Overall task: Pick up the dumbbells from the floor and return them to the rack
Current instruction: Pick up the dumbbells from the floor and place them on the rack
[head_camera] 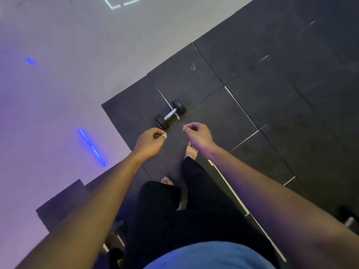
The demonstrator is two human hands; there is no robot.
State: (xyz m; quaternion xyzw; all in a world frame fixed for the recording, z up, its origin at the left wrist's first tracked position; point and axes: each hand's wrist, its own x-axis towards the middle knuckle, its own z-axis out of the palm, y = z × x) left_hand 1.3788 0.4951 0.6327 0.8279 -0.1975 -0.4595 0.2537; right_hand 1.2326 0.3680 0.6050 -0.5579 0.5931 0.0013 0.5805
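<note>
A small black dumbbell (pixel 170 113) with a shiny metal handle lies on the black rubber floor mats (pixel 272 90), close to the mats' left edge. Both my arms reach forward over it. My left hand (pixel 151 141) hovers just below the dumbbell's near end, fingers curled, holding nothing. My right hand (pixel 197 135) hovers a little to the right of that end, fingers also curled and holding nothing. Neither hand touches the dumbbell. At the right edge, part of another dumbbell (pixel 349 220) shows behind my right forearm. No rack is in view.
Glossy grey floor (pixel 68 74) with blue light reflections spreads to the left of the mats. My bare feet (pixel 191 150) and black trousers stand on the mats below the hands. A dark raised block (pixel 64 202) sits at lower left.
</note>
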